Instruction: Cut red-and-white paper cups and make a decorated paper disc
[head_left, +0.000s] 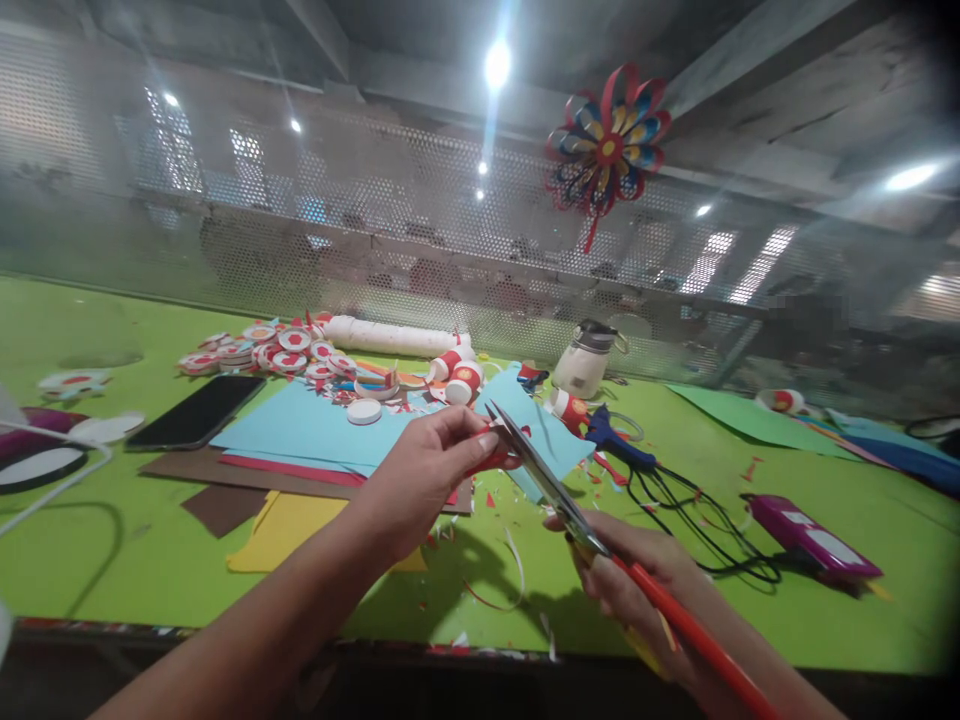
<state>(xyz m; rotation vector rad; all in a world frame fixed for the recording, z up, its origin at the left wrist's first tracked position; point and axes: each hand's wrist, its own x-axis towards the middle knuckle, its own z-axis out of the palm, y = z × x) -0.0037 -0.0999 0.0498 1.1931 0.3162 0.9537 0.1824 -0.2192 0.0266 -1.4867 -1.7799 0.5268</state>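
My left hand [424,470] is raised over the table, thumb and fingers pinched on a small red-and-white piece [507,460] that looks like paper; the fingers cover most of it. In my right hand [660,570] is a pair of scissors [553,490] with long silver blades and red handles. Their tips point up and away, just right of my left fingertips. The blades appear slightly parted at the tip; whether they touch the piece I cannot tell. Beneath both hands, paper scraps and a thin curled strip [517,570] lie on the green tabletop [360,615].
Light blue sheets [292,430], brown and yellow paper [289,530] lie left of centre, beside a black phone [196,412]. Red-and-white discs [292,340] and paper cups [465,380] are piled behind. A blue glue gun [619,440], its cord, a purple device [814,540] and a bottle [585,360] stand rightward.
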